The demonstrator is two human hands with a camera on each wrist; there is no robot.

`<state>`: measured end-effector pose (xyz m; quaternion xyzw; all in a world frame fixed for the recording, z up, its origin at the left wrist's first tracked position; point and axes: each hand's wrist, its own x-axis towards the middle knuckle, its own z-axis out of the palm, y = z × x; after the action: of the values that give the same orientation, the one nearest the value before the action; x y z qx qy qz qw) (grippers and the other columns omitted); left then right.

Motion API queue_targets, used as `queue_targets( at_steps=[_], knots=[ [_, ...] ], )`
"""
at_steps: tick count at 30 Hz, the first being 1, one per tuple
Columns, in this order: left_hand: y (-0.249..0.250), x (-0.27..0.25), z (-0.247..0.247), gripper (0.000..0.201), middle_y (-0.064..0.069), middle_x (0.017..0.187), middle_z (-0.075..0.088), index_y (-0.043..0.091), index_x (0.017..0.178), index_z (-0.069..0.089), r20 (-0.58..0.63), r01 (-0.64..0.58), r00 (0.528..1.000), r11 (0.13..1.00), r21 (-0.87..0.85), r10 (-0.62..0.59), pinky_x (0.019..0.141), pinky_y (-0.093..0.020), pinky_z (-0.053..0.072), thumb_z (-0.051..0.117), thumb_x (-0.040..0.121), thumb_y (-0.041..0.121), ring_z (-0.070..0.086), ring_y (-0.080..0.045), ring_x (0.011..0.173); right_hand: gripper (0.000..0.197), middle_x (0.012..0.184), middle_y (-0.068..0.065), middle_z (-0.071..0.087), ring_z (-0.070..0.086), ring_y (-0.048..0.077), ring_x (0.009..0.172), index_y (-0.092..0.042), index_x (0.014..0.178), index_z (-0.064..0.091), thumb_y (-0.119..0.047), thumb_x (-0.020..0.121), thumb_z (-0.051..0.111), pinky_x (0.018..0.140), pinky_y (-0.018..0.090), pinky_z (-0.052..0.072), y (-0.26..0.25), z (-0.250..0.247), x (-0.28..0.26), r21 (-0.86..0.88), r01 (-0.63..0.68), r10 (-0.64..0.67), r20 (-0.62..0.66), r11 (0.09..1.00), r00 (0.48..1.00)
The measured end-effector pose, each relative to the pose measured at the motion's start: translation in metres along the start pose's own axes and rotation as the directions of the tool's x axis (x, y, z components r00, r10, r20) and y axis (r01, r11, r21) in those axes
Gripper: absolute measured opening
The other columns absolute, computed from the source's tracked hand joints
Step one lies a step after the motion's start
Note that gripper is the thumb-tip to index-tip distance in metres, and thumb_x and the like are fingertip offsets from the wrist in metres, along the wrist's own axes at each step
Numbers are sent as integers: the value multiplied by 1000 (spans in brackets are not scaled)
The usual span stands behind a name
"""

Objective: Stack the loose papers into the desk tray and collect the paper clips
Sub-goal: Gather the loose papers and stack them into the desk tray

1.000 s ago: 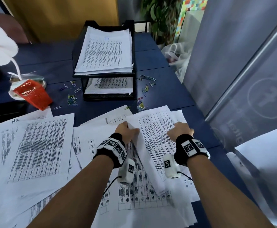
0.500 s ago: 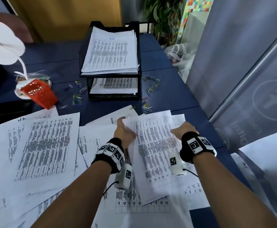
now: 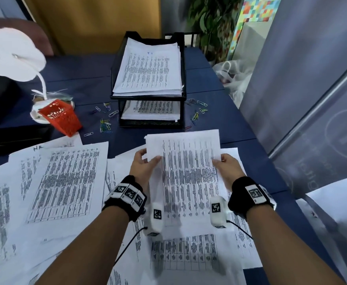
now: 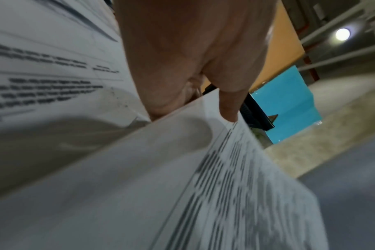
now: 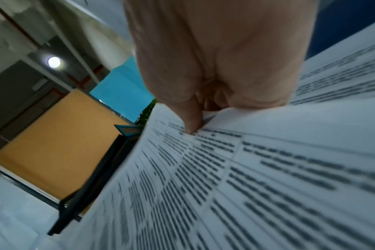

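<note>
Left hand [image 3: 140, 168] and right hand [image 3: 228, 170] pinch side edges of printed sheet [image 3: 189, 177], raised over loose papers [image 3: 65, 177] at table's near edge.

Sheets [image 3: 186, 173]: thin matt white paper, black print. Tray [image 3: 115, 68]: black metal mesh, matt. Clips [image 3: 105, 126]: coloured coated wire, some bare metal. Cup [image 3: 62, 117]: red perforated plastic, slight gloss. Desk [image 3: 220, 124]: dk blue, matt, smooth.

Handwritten letters, apparently "HR", sit atop a loose sheet [image 3: 45, 148] on the desk's left side. Printed tables on every other paper are too blurred to read.
</note>
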<state>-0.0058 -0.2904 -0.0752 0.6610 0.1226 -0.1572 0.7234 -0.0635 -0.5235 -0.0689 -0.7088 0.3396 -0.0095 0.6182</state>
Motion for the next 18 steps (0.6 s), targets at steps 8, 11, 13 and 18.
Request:
queue_targets(
  at_steps=[8, 11, 13, 18],
  knots=[
    [51, -14, 2, 22, 4, 70, 51, 18, 77, 44, -21, -327, 935, 885, 330, 353, 67, -28, 45, 61, 91, 13, 49, -12, 65, 32, 67, -8, 41, 36, 5, 58, -20, 71, 36, -1, 96, 43, 58, 15, 36, -72, 14, -26, 204, 299, -296, -47, 932, 954],
    [73, -18, 1, 18, 8, 90, 66, 28, 93, 53, -69, -481, 856, 838, 257, 512, 76, -29, 53, 59, 91, 11, 63, -10, 81, 30, 70, -3, 36, 31, 10, 60, -19, 73, 32, -5, 97, 43, 59, 24, 32, -91, 19, -32, 249, 421, -416, -73, 872, 906],
    [77, -20, -1, 21, 6, 97, 68, 27, 101, 54, -75, -539, 822, 814, 215, 564, 77, -23, 54, 57, 92, 9, 65, -7, 85, 22, 76, 0, 43, 36, 11, 64, -18, 81, 38, -4, 96, 43, 62, 25, 36, -99, 22, -37, 268, 452, -451, -70, 851, 890],
    [65, -22, -6, 34, 5, 100, 63, 18, 116, 46, -82, -475, 872, 874, 104, 483, 76, -19, 52, 58, 90, 2, 61, -7, 85, 36, 84, -6, 57, 52, 8, 76, -20, 83, 45, 16, 84, 44, 73, 23, 45, -92, 29, -42, 253, 383, -393, -13, 888, 920]
  ],
)
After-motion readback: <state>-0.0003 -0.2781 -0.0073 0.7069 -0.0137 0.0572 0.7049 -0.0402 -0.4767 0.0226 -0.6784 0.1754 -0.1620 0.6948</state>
